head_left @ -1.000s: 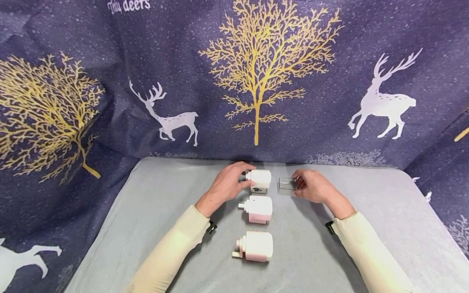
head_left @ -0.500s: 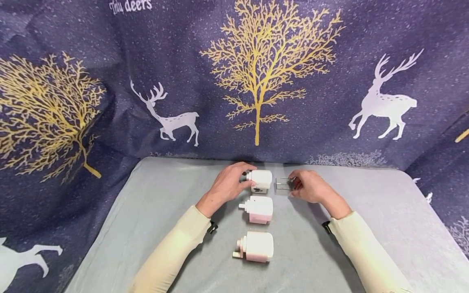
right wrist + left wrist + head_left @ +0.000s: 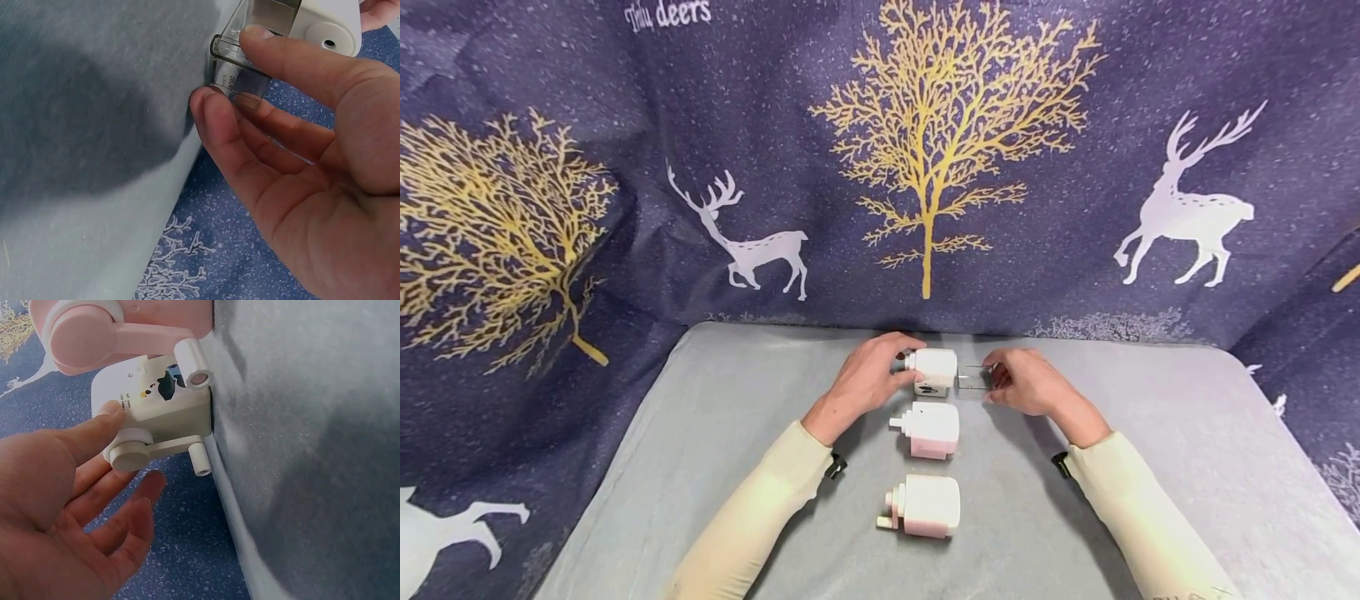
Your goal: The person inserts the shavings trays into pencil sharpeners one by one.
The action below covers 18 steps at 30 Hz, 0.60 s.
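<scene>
At the far side of the table stands a white crank pencil sharpener [image 3: 936, 362] with a dark printed picture. My left hand [image 3: 867, 372] grips it from the crank side, the thumb on its printed face in the left wrist view, near the crank arm [image 3: 172, 447]. My right hand [image 3: 1032, 382] pinches a clear plastic shavings drawer [image 3: 973, 380] between thumb and fingers. The drawer's leading edge is right at the sharpener's right side; whether it has entered the body I cannot tell. In the right wrist view, the drawer [image 3: 226, 67] has dark edges and small print.
Two pink-and-white crank sharpeners stand in line nearer me, a middle one [image 3: 934, 430] and a front one [image 3: 931, 505], cranks to the left. A grey cloth [image 3: 1037, 517] covers the table. Behind it hangs a dark blue curtain [image 3: 760, 317] with deer and trees.
My right hand has moved left with the clear drawer, closing the gap to the white sharpener. The left hand and all the sharpeners have stayed in place.
</scene>
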### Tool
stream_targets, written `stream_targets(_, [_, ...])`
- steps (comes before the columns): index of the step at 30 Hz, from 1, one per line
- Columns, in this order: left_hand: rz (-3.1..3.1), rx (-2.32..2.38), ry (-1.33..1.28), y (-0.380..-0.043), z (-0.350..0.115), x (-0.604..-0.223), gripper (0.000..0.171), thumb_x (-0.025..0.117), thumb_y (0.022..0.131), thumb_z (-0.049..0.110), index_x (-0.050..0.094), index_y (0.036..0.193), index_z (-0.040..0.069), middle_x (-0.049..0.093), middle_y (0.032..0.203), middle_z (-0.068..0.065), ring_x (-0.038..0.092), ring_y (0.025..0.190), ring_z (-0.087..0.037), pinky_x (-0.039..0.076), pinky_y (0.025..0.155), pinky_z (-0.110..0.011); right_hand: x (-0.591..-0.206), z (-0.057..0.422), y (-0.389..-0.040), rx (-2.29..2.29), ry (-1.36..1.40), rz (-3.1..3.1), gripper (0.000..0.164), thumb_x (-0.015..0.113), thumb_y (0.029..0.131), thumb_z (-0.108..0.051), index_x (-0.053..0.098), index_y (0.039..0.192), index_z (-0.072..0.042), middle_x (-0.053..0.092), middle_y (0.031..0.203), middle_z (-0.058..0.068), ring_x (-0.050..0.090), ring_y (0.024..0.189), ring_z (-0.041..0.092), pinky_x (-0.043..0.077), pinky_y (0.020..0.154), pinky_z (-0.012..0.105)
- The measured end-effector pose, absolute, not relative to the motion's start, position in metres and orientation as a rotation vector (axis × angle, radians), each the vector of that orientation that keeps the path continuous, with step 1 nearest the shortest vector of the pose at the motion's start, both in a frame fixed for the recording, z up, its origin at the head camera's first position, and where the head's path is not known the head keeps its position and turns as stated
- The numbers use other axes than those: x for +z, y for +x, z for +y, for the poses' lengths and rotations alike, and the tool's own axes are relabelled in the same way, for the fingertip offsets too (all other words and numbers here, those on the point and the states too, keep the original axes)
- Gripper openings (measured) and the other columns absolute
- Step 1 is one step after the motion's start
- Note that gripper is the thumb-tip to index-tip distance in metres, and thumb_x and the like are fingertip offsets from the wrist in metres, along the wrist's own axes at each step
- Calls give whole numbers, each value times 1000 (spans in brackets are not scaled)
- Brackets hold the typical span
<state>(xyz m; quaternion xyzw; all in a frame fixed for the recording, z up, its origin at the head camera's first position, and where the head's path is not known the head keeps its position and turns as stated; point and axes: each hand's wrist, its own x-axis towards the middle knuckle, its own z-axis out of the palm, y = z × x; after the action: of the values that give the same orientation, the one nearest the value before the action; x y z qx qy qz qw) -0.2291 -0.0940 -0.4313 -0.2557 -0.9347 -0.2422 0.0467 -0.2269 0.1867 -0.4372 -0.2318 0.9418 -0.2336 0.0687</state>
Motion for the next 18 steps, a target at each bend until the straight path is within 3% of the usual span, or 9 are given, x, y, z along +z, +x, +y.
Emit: stream_targets(18, [-2837, -762, -791, -230, -94, -433, 48, 72, 86, 38, 63, 130, 23, 61, 122, 6, 60, 103, -16, 51, 83, -34, -438, 173, -229, -715, -745, 2845, 54, 83, 70, -10, 62, 117, 6, 67, 83, 4, 62, 74, 14, 55, 73, 35])
